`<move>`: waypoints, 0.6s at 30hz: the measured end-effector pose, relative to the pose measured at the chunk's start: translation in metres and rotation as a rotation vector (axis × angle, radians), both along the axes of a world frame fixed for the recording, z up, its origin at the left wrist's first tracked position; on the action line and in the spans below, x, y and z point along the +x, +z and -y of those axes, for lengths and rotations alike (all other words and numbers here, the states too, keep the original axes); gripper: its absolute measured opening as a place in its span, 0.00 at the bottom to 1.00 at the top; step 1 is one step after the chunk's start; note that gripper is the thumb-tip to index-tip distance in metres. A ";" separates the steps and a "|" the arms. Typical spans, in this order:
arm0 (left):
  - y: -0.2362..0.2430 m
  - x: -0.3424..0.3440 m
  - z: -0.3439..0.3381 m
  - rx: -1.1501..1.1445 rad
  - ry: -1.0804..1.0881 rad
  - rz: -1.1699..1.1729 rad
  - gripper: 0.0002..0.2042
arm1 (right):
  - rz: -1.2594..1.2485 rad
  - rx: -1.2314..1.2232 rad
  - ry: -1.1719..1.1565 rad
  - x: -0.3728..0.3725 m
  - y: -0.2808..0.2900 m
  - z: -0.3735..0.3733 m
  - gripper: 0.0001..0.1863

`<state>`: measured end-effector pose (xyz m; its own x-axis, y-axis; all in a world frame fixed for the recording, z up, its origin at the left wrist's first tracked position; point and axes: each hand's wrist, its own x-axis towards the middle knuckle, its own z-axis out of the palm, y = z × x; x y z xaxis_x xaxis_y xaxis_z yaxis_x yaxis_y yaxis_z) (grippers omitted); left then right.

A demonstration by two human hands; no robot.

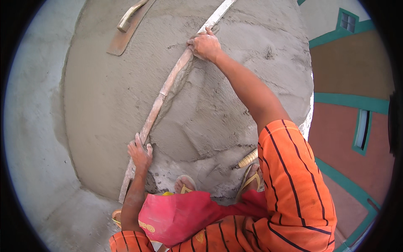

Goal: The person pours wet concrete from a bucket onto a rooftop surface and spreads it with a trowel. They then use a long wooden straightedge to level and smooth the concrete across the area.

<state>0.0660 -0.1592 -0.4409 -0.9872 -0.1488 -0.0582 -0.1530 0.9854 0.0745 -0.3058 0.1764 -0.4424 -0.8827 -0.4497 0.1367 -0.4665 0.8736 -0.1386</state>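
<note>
While both hands hold the long straightedge (172, 77), it lies across wet mortar (100, 96), smoother on its left, lumpier on its right.
Left hand (141, 154) straddles the near stretch, fingers one side, thumb the other; right hand (205, 45) has fingers curled over it farther up, thumb placement can't tell. Risk: uneven pressure between hands could tip an edge and gouge the mortar; lumps might snag it too. Long axis diagonal: near end lower left, far end pointing away, upper right, out of frame.
</note>
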 end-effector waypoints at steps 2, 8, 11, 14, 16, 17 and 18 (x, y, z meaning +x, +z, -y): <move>0.002 0.002 -0.004 -0.005 -0.010 0.001 0.36 | -0.015 0.068 -0.004 0.002 0.005 -0.006 0.17; 0.001 0.016 -0.018 0.001 -0.052 0.024 0.37 | 0.131 0.136 -0.018 0.037 0.017 -0.046 0.18; -0.001 0.024 -0.025 -0.017 -0.079 0.022 0.37 | 0.156 0.145 -0.044 0.051 0.015 -0.058 0.18; 0.000 0.030 -0.027 -0.032 -0.094 0.017 0.37 | 0.163 0.124 -0.042 0.059 0.013 -0.065 0.18; 0.000 0.033 -0.029 -0.024 -0.104 0.023 0.37 | 0.183 0.158 -0.044 0.066 0.014 -0.073 0.18; 0.000 0.035 -0.031 -0.016 -0.113 0.031 0.37 | 0.191 0.177 -0.049 0.071 0.016 -0.078 0.18; 0.000 0.036 -0.032 -0.010 -0.123 0.038 0.37 | 0.187 0.174 -0.053 0.076 0.016 -0.082 0.18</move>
<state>0.1024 -0.1269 -0.4409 -0.9951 -0.0275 -0.0949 -0.0334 0.9976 0.0613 -0.2302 0.2580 -0.4266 -0.9084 -0.4043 -0.1065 -0.3996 0.9145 -0.0631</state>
